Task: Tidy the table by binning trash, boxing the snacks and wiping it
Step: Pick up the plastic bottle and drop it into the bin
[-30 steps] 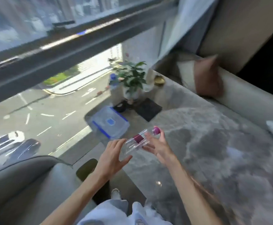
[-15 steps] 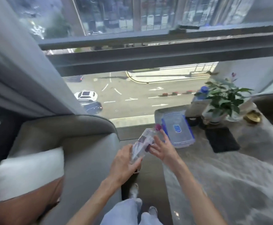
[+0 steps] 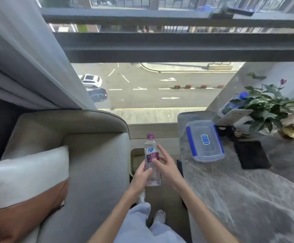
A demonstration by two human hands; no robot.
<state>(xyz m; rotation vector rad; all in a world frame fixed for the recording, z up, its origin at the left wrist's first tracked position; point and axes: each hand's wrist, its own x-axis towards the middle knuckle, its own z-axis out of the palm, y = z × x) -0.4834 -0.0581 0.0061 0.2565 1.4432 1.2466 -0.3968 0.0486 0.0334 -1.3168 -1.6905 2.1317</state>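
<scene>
A clear plastic bottle point(image 3: 151, 155) with a purple cap and purple label stands upright between my hands, above a beige bin point(image 3: 136, 160) on the floor between the sofa and the table. My left hand point(image 3: 141, 176) grips the bottle's lower half. My right hand point(image 3: 167, 165) touches the label side with its fingers spread. A clear snack box with a blue-clipped lid point(image 3: 204, 141) lies shut on the marble table point(image 3: 247, 199) at its near-left corner. A black cloth point(image 3: 251, 155) lies beside the box.
A grey sofa point(image 3: 90, 163) with a white and brown cushion point(image 3: 25, 181) fills the left. A potted plant point(image 3: 267, 109), a blue-capped bottle point(image 3: 233, 104) and a gold dish point(image 3: 289, 132) stand at the table's far end by the window. My feet are on the floor below.
My view swung left, away from the table. The bottle passed from my right hand into my left, went from tilted to upright, and now hangs over the bin.
</scene>
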